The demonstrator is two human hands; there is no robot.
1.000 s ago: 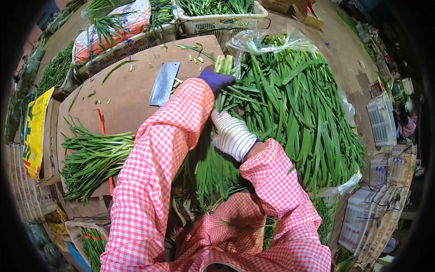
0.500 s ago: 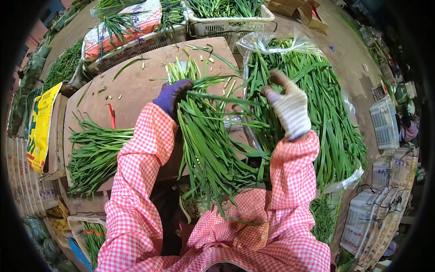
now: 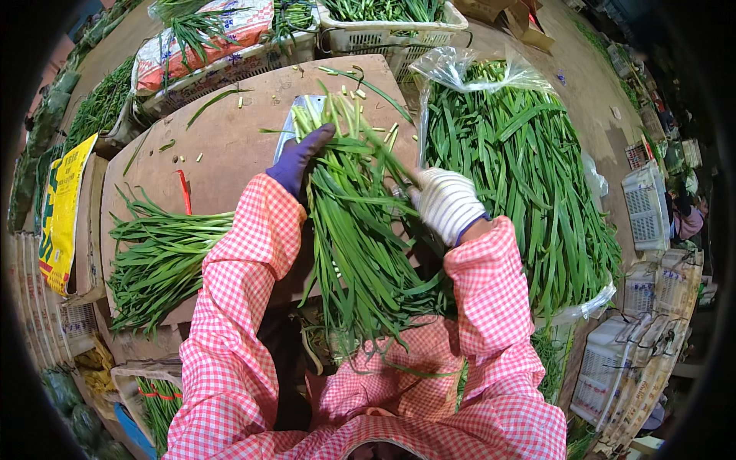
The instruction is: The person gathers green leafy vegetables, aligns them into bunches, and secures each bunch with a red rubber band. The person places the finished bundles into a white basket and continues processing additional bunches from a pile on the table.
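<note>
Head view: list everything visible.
board: 1, brown, centre
held bunch: 1, green, centre
blade: 1, grey, under held bunch
loose bunch: 1, green, left
leaf pile: 1, green, right
bag: 1, clear, around leaf pile
strip: 1, red, by loose bunch
sheet: 1, yellow, left
sack: 1, red-white, top left
crates: several, white, top and right
box: 1, brown, top right
left hand: 1, purple glove, on held bunch
right hand: 1, white glove, near held bunch
sleeves: 2, pink-white, bottom

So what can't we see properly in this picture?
- Head view: the flat metal blade, mostly hidden by the held green bunch and left hand.
- Head view: the grip of the right hand, its fingertips blurred.
- Head view: the white crate, far side cut off by the top edge.
</note>
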